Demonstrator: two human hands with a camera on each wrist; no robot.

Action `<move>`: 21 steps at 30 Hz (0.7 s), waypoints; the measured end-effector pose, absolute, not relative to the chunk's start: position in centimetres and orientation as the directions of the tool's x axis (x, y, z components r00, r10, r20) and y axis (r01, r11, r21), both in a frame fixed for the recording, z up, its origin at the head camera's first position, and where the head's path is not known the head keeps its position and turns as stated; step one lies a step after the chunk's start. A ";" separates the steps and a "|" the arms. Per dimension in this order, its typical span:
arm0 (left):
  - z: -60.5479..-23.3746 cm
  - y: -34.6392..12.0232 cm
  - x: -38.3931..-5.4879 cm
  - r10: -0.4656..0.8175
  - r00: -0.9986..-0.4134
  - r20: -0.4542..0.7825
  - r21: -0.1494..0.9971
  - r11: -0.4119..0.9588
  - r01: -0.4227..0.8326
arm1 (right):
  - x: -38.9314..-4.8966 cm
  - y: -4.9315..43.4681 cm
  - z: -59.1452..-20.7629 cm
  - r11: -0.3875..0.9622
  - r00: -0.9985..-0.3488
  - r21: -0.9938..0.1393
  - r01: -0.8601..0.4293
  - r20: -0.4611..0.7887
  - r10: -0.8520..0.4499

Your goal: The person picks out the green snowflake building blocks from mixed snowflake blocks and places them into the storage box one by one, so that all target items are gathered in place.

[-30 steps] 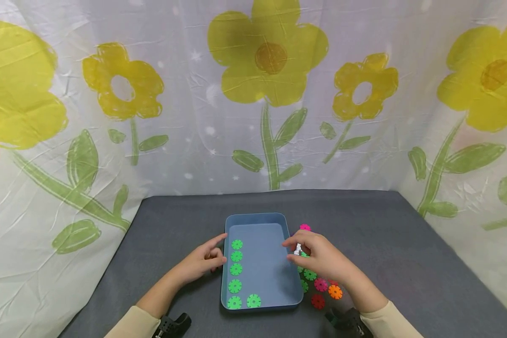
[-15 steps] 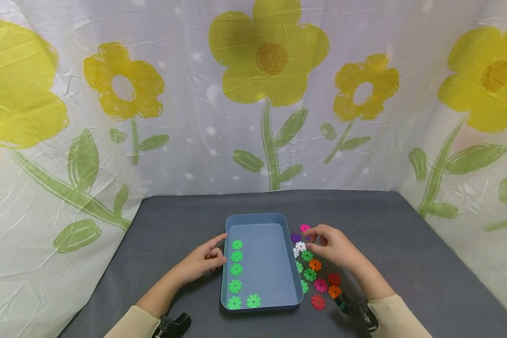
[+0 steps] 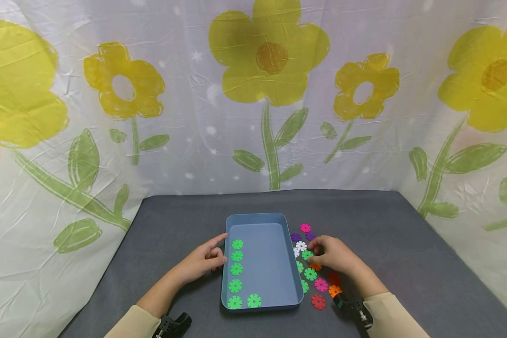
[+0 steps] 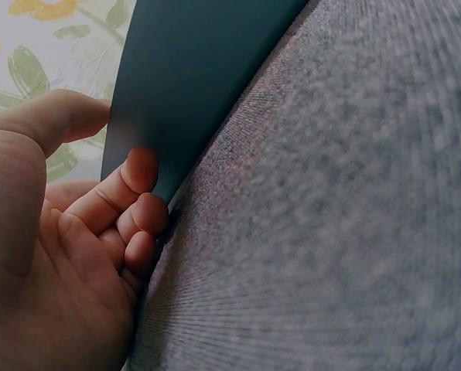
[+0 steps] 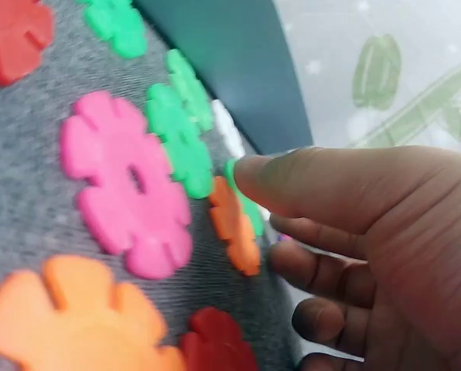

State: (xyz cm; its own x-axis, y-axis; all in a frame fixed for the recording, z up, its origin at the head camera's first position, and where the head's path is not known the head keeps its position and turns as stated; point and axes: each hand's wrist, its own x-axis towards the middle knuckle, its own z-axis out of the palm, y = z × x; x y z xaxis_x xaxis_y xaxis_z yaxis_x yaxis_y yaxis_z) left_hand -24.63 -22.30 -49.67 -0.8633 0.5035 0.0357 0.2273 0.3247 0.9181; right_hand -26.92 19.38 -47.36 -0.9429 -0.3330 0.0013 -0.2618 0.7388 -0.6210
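Observation:
In the head view a blue tray holds several green flower-shaped discs, a column down its left side and one more in the bottom row. My left hand touches the tray's left side with index finger and thumb; in the left wrist view its other fingers are bent by the outer wall. Right of the tray, my right hand hovers over the loose pieces, thumb and fingers apart around a green flower disc. An orange disc lies partly under that hand. Whether the fingertips touch the green disc I cannot tell.
Loose discs lie along the tray's right side: white, purple, pink, red and orange, some close to the right wrist camera. A dark grey cloth covers the table. A flower-printed curtain hangs behind.
My right hand has gone from the tray's right edge rightward to the loose pieces, then down toward the green disc. The left hand and the tray have stayed put.

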 end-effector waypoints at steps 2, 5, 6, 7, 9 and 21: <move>-49.7 -22.3 -24.6 0.504 -0.863 0.037 0.917 0.326 0.230 | -26.9 19.3 -47.6 0.754 -0.945 -0.603 -0.262 0.000 -0.328; -49.6 -22.3 -24.6 0.505 -0.862 0.038 0.915 0.328 0.233 | -26.8 19.1 -47.7 0.775 -0.950 -0.576 -0.259 0.008 -0.311; -49.6 -22.3 -24.6 0.505 -0.862 0.038 0.915 0.329 0.233 | -26.8 19.1 -47.7 0.783 -0.951 -0.564 -0.262 0.014 -0.308; -49.6 -22.3 -24.7 0.505 -0.862 0.039 0.914 0.330 0.234 | -26.8 19.0 -47.7 0.791 -0.952 -0.551 -0.265 0.018 -0.306; -49.6 -22.3 -24.7 0.506 -0.862 0.039 0.914 0.330 0.235 | -26.7 18.9 -47.7 0.808 -0.953 -0.523 -0.270 0.029 -0.300; -49.5 -22.2 -24.6 0.509 -0.860 0.041 0.922 0.313 0.229 | -26.7 18.8 -47.1 0.839 -0.951 -0.453 -0.301 0.080 -0.299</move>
